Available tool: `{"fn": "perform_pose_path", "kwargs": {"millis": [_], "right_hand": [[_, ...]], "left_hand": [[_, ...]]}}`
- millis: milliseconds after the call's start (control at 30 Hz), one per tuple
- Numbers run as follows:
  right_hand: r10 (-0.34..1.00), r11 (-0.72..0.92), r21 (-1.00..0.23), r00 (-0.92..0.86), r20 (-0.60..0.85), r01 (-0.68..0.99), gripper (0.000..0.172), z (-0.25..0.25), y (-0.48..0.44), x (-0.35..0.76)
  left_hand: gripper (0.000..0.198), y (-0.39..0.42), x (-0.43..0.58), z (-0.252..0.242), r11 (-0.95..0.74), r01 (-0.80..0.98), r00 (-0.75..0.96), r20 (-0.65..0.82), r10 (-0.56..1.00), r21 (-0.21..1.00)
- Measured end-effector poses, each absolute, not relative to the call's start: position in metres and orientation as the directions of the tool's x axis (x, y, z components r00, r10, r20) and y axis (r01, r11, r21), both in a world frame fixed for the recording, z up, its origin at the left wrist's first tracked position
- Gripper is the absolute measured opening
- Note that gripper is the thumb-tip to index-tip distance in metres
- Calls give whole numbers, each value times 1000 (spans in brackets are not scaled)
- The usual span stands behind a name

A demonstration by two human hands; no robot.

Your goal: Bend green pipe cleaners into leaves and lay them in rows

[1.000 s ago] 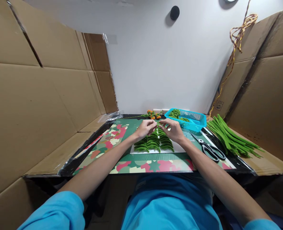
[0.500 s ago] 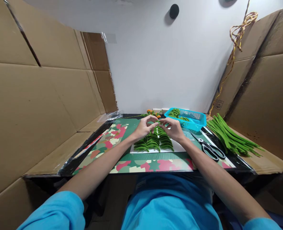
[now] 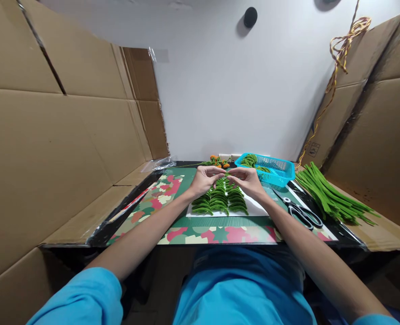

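Cardboard walls (image 3: 51, 135) are boxing in both sides, so the open room is mostly the camo-patterned surface (image 3: 220, 234) along its front edge. A blue basket (image 3: 281, 168) and scissors (image 3: 303, 214) are lying off to the right. The left hand (image 3: 204, 179) and right hand (image 3: 249, 180) are hovering over the rows of green leaves (image 3: 220, 201), fingers pinching a small green piece (image 3: 226, 173) between them. It's running roughly left-right.

The folded pieces (image 3: 220, 201) lie on a sheet (image 3: 257, 208) at the middle of the tabletop (image 3: 159, 198). The basket (image 3: 282, 166) stands behind them, the scissors (image 3: 303, 214) lie to their right, and the stems (image 3: 331, 196) lie along the right edge.
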State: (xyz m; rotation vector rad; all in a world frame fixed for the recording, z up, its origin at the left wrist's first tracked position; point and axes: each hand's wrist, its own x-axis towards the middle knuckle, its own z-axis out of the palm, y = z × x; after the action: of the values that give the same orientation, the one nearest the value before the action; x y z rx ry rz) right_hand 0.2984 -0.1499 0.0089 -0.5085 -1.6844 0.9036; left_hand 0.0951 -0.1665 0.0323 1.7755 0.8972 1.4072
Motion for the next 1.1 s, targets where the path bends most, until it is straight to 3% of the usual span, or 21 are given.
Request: {"fn": "perform_pose_path", "kwargs": {"millis": [633, 1100], "right_hand": [[748, 564, -809, -313, 586, -166, 33, 11, -150, 297], [763, 486, -869, -441, 472, -90, 50, 11, -148, 298]], "left_hand": [[47, -170, 99, 30, -481, 78, 147, 467, 872, 873], [46, -163, 99, 22, -527, 144, 109, 516, 849, 837]]}}
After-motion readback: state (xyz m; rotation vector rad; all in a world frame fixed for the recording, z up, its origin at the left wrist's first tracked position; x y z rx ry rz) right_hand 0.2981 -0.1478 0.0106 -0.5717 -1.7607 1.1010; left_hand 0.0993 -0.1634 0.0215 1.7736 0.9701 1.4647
